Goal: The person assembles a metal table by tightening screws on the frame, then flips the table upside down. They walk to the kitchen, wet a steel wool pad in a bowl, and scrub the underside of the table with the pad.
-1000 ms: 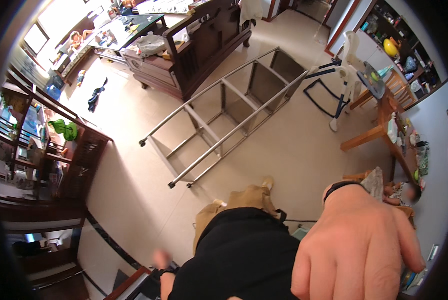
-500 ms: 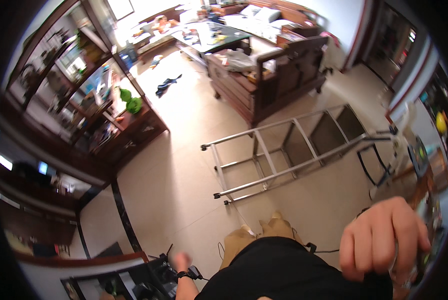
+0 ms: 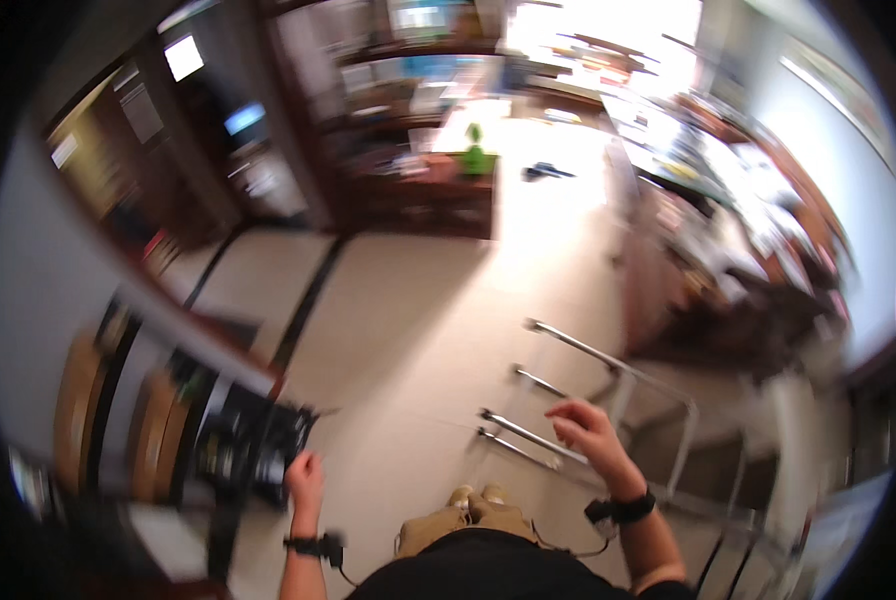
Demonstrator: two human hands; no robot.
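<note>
My left hand (image 3: 306,476) hangs low at the left, its fingers curled in with nothing showing in them. Nearby stands a black rack-like thing (image 3: 253,440) full of dark items, blurred. In front of my body, my right hand (image 3: 588,438) is raised with fingers loosely bent and apart, holding nothing. From my viewpoint it overlaps a metal tube of the silver frame rack (image 3: 688,440), which lies on its side on the floor; I cannot tell that they touch. Both wrists wear black bands with a small box and cable.
A dark wooden shelf unit (image 3: 418,210) with a green gourd ornament (image 3: 474,158) stands at the back. Wooden seating (image 3: 658,270) heaped with things is to the far right. A dark item (image 3: 546,171) lies on the tiled floor (image 3: 418,320). Doorways open at the left.
My view has swung left, so the room and rack appear further right. My right hand has dropped away from close to the camera. My left hand has come further into view.
</note>
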